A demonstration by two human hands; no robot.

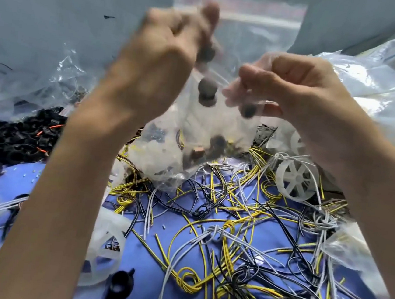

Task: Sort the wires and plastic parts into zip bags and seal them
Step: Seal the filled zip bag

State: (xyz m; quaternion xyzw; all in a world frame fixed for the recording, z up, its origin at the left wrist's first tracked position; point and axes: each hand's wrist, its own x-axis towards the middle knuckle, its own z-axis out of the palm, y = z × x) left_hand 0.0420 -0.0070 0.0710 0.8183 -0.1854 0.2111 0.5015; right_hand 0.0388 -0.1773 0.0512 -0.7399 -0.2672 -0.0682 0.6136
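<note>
Zip bag [252, 35] hangs upright above the blue bench [25, 180], seal strip [259, 19] uppermost, long axis vertical, over tangled wires [232, 226]. Left grip [163, 48] and right grip [295, 86] both pinch its film. Inside lie white plastic pieces [208, 126] and dark round parts [206, 87].

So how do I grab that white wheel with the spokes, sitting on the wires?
Probably pinch the white wheel by its top rim, coming from above, with one finger through a gap between spokes. It stands nearly on edge facing you, so the rim shows up there, while wires crowd its base.
</note>
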